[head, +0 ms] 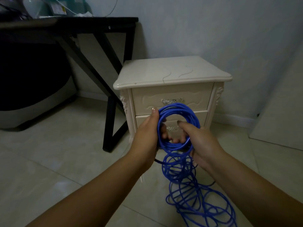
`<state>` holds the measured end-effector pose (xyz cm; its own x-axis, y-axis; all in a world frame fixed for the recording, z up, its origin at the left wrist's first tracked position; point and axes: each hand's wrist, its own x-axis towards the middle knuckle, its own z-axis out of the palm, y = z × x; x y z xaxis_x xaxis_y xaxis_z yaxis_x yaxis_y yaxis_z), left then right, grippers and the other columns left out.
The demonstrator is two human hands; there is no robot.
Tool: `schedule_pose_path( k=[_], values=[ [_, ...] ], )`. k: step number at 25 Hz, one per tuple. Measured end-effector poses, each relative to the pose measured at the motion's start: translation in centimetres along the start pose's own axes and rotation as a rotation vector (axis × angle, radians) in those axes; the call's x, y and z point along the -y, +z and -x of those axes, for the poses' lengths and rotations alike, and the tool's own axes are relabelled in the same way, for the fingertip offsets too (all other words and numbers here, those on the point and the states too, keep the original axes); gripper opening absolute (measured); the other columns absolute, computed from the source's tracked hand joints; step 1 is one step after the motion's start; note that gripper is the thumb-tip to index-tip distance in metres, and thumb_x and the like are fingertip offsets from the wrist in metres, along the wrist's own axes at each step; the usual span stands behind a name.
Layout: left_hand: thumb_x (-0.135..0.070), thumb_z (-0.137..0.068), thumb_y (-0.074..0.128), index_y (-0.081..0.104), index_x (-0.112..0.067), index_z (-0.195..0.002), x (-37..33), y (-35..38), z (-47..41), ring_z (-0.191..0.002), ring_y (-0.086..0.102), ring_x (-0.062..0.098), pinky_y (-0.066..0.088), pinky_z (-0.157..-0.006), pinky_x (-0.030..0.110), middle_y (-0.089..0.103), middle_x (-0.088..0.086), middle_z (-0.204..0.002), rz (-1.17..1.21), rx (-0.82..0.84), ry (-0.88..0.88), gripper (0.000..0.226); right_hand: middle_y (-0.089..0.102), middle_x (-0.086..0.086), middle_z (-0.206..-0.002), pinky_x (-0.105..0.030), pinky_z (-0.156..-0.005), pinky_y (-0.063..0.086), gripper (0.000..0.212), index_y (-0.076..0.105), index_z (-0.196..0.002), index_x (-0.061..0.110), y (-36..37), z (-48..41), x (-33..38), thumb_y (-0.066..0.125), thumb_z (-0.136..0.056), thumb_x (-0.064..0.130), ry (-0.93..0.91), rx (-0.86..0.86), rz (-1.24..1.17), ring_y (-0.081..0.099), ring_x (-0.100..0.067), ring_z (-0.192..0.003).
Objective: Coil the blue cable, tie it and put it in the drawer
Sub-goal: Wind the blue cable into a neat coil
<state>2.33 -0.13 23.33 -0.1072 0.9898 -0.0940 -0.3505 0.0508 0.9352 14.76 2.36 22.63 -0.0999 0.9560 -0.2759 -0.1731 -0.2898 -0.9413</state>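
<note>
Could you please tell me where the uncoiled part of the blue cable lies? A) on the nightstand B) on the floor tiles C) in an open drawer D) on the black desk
B: below the coil of blue cable held by the left hand and right hand, its loose loops trail over the floor tiles.

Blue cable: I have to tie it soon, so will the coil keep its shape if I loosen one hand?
Probably not well: the blue cable looks floppy, its unwound part sagging in loose loops to the floor. The coil may spring apart, since both the left hand and right hand grip it.
</note>
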Motion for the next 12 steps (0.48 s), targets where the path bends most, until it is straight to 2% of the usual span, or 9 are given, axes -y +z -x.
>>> schedule_pose_path(
  k=[2,3,5,7,9,10,12],
  values=[
    [-0.039,-0.1,0.039,0.063,-0.009,-0.103,-0.8,-0.6,0.0,-0.064,0.06,0.016,0.054,-0.073,0.039,0.06,0.003,-0.07,0.019,0.129,-0.099,0.038,0.049,-0.005,-0.043,-0.024,-0.048,0.047,0.034,0.052,-0.064,0.006,-0.7,-0.1,0.9,0.059,-0.093,0.021,-0.075,-0.091,0.17,0.057,-0.014,-0.041],
    [-0.038,-0.098,0.042,0.062,-0.009,-0.108,-1.2,-1.1,0.0,-0.073,0.063,0.019,0.053,-0.081,0.042,0.062,0.006,-0.077,0.013,0.19,-0.143,0.038,0.05,-0.004,-0.042,-0.025,-0.048,0.046,0.032,0.053,-0.066,0.006,-1.1,-0.2,1.1,0.06,-0.093,0.022,-0.098,-0.109,0.265,0.055,-0.014,-0.039],
    [-0.046,-0.091,0.05,0.063,-0.012,-0.107,-1.7,-1.9,0.0,-0.083,0.065,0.02,0.052,-0.088,0.041,0.064,0.006,-0.085,-0.171,0.278,-0.116,0.04,0.054,-0.003,-0.048,-0.024,-0.049,0.044,0.026,0.054,-0.069,0.012,-1.3,-0.1,1.5,0.058,-0.093,0.023,-0.167,-0.112,0.542,0.058,-0.012,-0.04],
    [-0.056,-0.08,0.062,0.063,-0.02,-0.106,-1.5,-1.9,0.1,-0.083,0.067,0.014,0.054,-0.085,0.034,0.067,0.0,-0.09,-0.525,0.315,0.019,0.044,0.058,-0.002,-0.061,-0.025,-0.053,0.041,0.02,0.056,-0.072,0.018,-0.9,-0.1,1.6,0.055,-0.092,0.019,-0.293,-0.089,0.931,0.063,-0.017,-0.057],
    [-0.058,-0.074,0.065,0.061,-0.026,-0.102,-0.7,-1.4,0.0,-0.076,0.066,0.009,0.056,-0.075,0.027,0.068,-0.004,-0.088,-0.828,0.23,0.179,0.042,0.061,-0.002,-0.077,-0.027,-0.064,0.043,0.009,0.06,-0.087,0.018,0.1,0.2,1.9,0.053,-0.092,0.016,-0.356,-0.041,1.225,0.058,-0.02,-0.073],
    [-0.055,-0.078,0.063,0.06,-0.025,-0.099,-0.3,-1.3,-0.1,-0.071,0.065,0.009,0.057,-0.07,0.028,0.067,-0.003,-0.083,-0.912,0.174,0.254,0.036,0.06,-0.003,-0.08,-0.028,-0.067,0.043,0.009,0.06,-0.091,0.017,0.4,0.3,2.0,0.051,-0.092,0.015,-0.358,-0.047,1.286,0.056,-0.02,-0.075],
    [-0.049,-0.085,0.058,0.059,-0.024,-0.091,0.1,-1.2,-0.5,-0.062,0.061,0.007,0.057,-0.064,0.029,0.063,-0.003,-0.075,-0.966,0.121,0.338,0.025,0.054,0.0,-0.073,-0.029,-0.064,0.039,0.008,0.057,-0.086,0.017,0.6,0.3,1.6,0.051,-0.091,0.014,-0.433,-0.101,1.263,0.054,-0.02,-0.072]
  ],
)
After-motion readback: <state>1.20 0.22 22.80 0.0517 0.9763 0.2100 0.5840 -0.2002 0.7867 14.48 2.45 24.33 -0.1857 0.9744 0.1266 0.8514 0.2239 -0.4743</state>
